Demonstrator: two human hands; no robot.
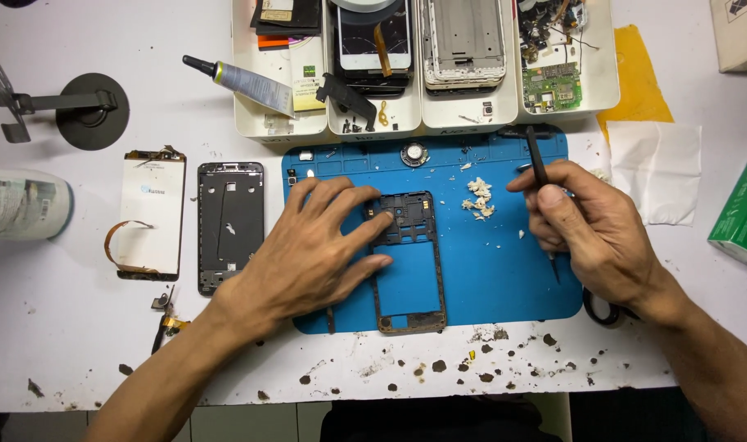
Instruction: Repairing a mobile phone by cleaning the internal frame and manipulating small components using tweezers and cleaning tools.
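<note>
Left hand (308, 245) spread flat, fingers (365, 233) open and pressing on the left edge of a black rectangular plastic phone middle frame (408, 262), lying on a blue rubber work mat (504, 278) in the middle of the white, stained table (79, 344). Right hand (590, 229) to the right over the mat, fingers closed around a thin black pointed tool (539, 164), held like a pen. Small heap of whitish scrapings (478, 199) on the mat between the hands.

Left of the mat: a dark phone chassis (230, 225), then a white phone screen panel (151, 214) with an orange ribbon cable. Far left, a cylindrical container (22, 203) with a printed label, lying on its side. Beyond it, a black round-based stand (91, 110).

Far edge: a row of white plastic trays (439, 115) holding phone parts and a green circuit board; a grey glue tube (243, 79) with black nozzle resting on the left tray. Right edge: a green-and-white cardboard box (743, 213), partly cut off; a white tissue (656, 168) beside it; a beige carton corner (738, 33) at far right.
</note>
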